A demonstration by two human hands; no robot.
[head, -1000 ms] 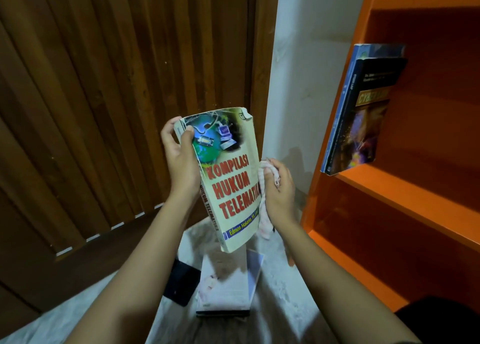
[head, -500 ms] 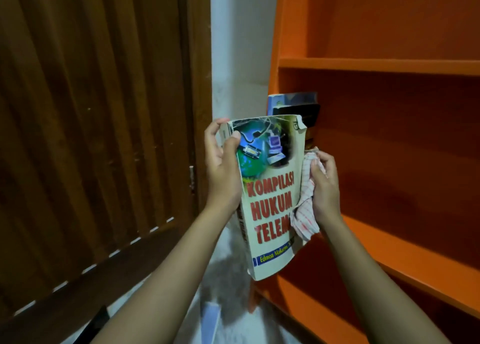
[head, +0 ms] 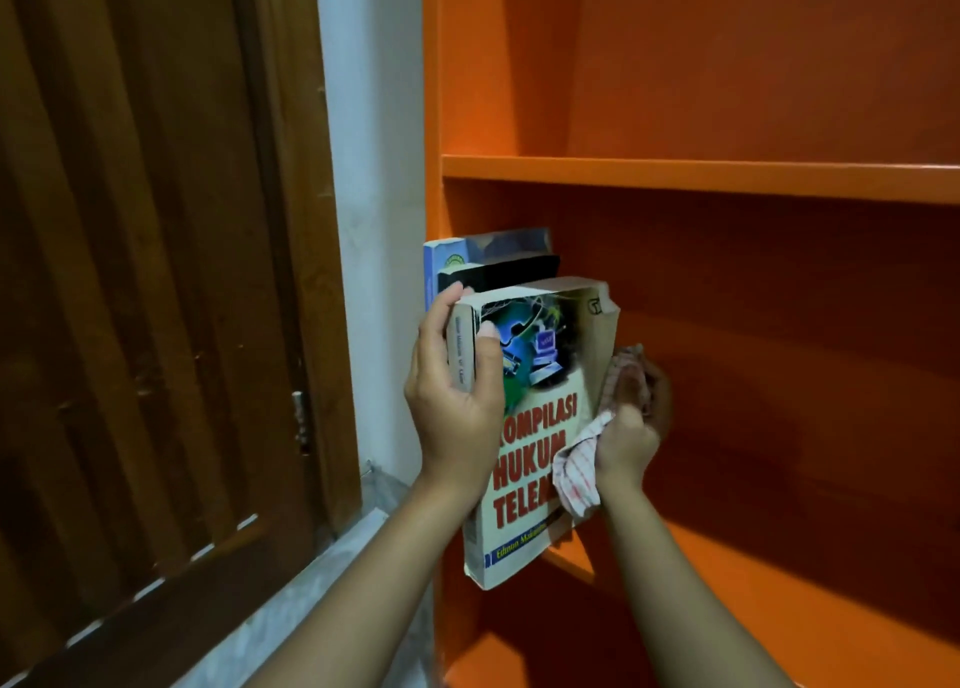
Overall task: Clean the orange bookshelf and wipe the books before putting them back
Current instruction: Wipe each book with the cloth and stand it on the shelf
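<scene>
My left hand (head: 457, 401) grips the spine of a thick paperback (head: 540, 427) with a cream cover and red title letters, holding it upright in front of the orange bookshelf (head: 675, 178). Its lower corner hangs just past the front edge of the middle shelf board (head: 779, 583). My right hand (head: 631, 427) holds a white-and-red checked cloth (head: 576, 474) bunched against the book's right edge. Two books, a blue one (head: 447, 261) and a black one (head: 514, 272), stand at the shelf's left end behind the paperback.
A dark wooden slatted door (head: 156, 272) fills the left side. A strip of white wall (head: 374, 168) separates it from the shelf's left side panel. Grey stone floor (head: 311, 583) shows below. The upper shelf compartment (head: 727, 64) holds nothing visible.
The view swung up and right from the floor toward the shelf. Both hands carried the paperback and cloth up to the middle compartment, next to the two standing books.
</scene>
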